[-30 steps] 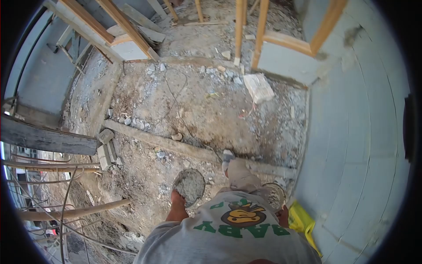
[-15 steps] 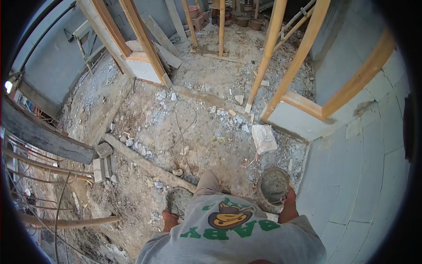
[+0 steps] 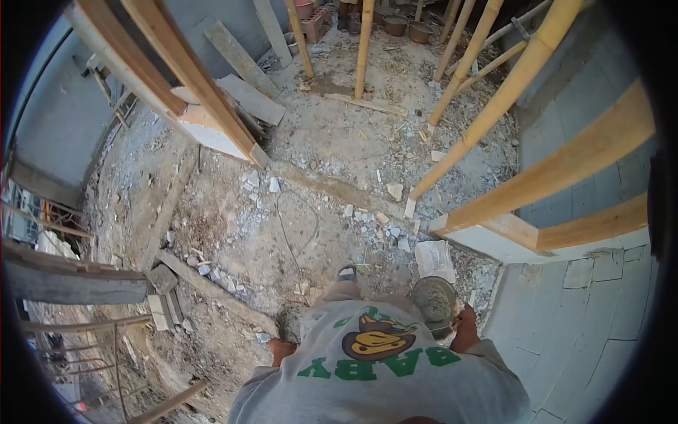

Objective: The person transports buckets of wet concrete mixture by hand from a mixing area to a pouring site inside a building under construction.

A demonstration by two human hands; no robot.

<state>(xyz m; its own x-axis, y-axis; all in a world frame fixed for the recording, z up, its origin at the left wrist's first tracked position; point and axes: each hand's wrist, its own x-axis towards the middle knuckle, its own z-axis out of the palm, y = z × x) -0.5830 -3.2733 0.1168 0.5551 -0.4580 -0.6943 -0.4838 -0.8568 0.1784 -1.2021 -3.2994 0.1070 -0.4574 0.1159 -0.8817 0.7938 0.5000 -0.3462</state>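
A round bucket (image 3: pixel 433 305) of wet grey mortar hangs at my right side, and my right hand (image 3: pixel 464 331) is closed on its rim. On the other side my left hand (image 3: pixel 282 349) is closed at the edge of a second bucket (image 3: pixel 290 323). My shirt hides most of that one, so its contents barely show. One shoe (image 3: pixel 347 273) pokes out ahead of the shirt.
A doorway between wooden frames (image 3: pixel 233 120) and a bamboo pole (image 3: pixel 487 106) lies ahead. A pale bag (image 3: pixel 435 260) rests by the low right wall. Rubble, a loose wire (image 3: pixel 286 233) and concrete blocks (image 3: pixel 164 311) lie about. A person's legs (image 3: pixel 349 18) show at the far end.
I have stepped forward toward the doorway, and the frames and bag have come nearer. Both buckets travel with my hands; the left one is now mostly covered by my shirt.
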